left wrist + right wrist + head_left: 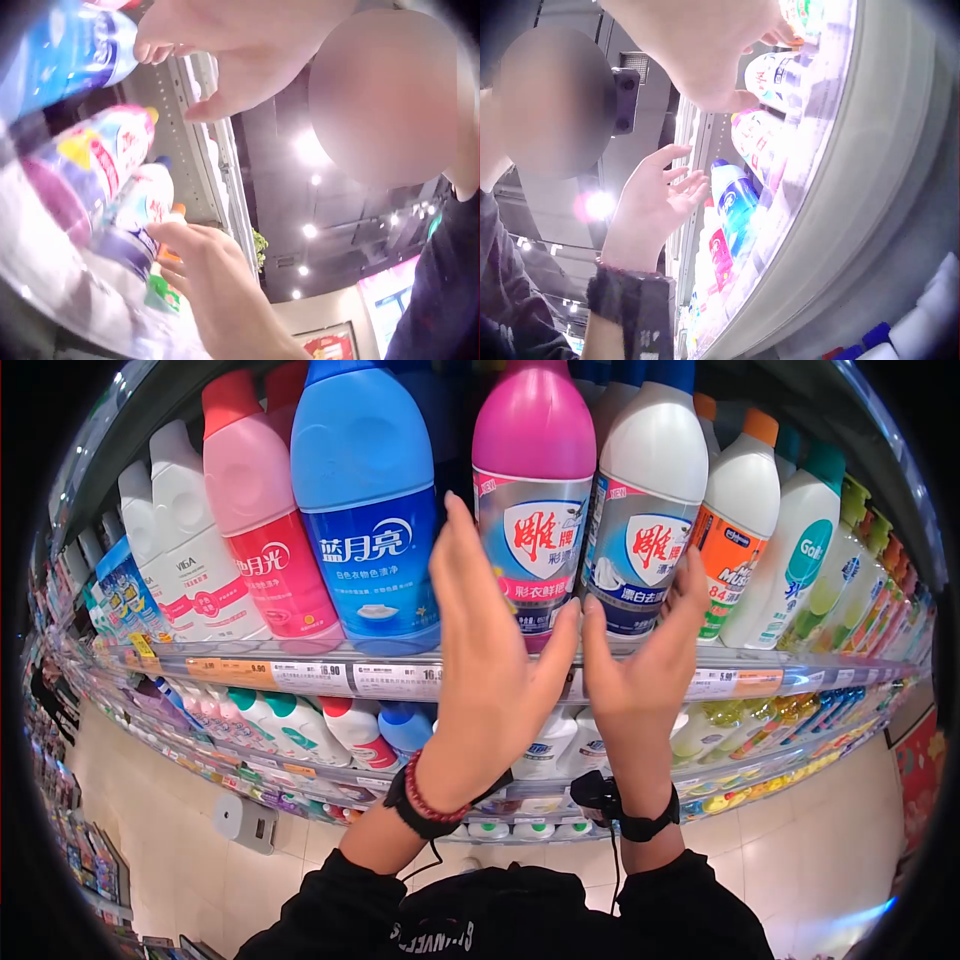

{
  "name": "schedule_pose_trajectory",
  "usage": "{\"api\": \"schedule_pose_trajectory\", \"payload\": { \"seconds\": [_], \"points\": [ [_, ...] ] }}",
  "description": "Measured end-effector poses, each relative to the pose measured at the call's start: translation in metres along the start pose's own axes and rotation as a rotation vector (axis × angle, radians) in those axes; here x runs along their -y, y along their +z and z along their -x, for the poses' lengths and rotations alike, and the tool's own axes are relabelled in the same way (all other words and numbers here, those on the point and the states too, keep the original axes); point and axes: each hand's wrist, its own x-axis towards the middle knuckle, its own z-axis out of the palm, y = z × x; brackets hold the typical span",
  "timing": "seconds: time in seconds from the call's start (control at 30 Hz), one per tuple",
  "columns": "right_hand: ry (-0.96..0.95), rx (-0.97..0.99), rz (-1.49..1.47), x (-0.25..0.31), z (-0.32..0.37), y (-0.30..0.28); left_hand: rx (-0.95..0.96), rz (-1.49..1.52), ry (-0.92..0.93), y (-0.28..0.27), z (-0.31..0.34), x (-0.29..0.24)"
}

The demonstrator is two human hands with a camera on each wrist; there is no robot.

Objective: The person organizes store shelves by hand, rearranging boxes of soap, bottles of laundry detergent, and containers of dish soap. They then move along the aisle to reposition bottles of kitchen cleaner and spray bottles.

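My left hand (490, 640) is raised in front of a pink bottle (535, 430) with a silver label, its fingers extended beside a blue bottle (365, 450) and its thumb spread toward the right. Close by, my right hand (645, 670) spans the lower front of a white bottle (655, 455) with a blue cap. Its thumb points up at the bottle's left side, and its slightly bent fingers reach the right side. Both hands also appear in the left wrist view, where the right fingers overlap the white bottle's label (139, 244).
The bottles stand along a curved shelf edge (250, 660) with price tags. Pink (270, 520) and white bottles (200, 550) line the left; an orange-capped bottle (735, 510) and a green-capped bottle (800, 540) are at right. Lower shelves hold more bottles. A grey box (243, 822) sits on the floor.
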Motion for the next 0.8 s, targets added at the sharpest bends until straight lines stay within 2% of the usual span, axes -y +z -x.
{"api": "schedule_pose_trajectory", "payload": {
  "seconds": [0.03, 0.13, 0.2, 0.27, 0.53, 0.8],
  "points": [
    [-0.014, 0.014, 0.120, 0.001, -0.002, 0.001, 0.013, -0.046, -0.009, 0.005, -0.002, 0.001],
    [0.113, 0.047, 0.186, 0.011, -0.004, 0.004, -0.003, -0.194, -0.012, 0.013, -0.009, 0.004],
    [0.074, 0.028, 0.248, 0.008, -0.004, 0.007, -0.002, -0.198, -0.053, 0.014, -0.011, 0.003],
    [0.037, 0.017, 0.295, 0.007, -0.003, 0.006, -0.013, -0.280, 0.001, 0.015, -0.010, 0.006],
    [0.075, 0.107, 0.269, 0.013, -0.003, -0.001, -0.001, -0.415, 0.012, 0.015, -0.008, 0.007],
    [-0.034, 0.079, 0.321, 0.011, -0.001, -0.005, -0.001, -0.419, 0.019, 0.014, -0.008, 0.008]
  ]
}}
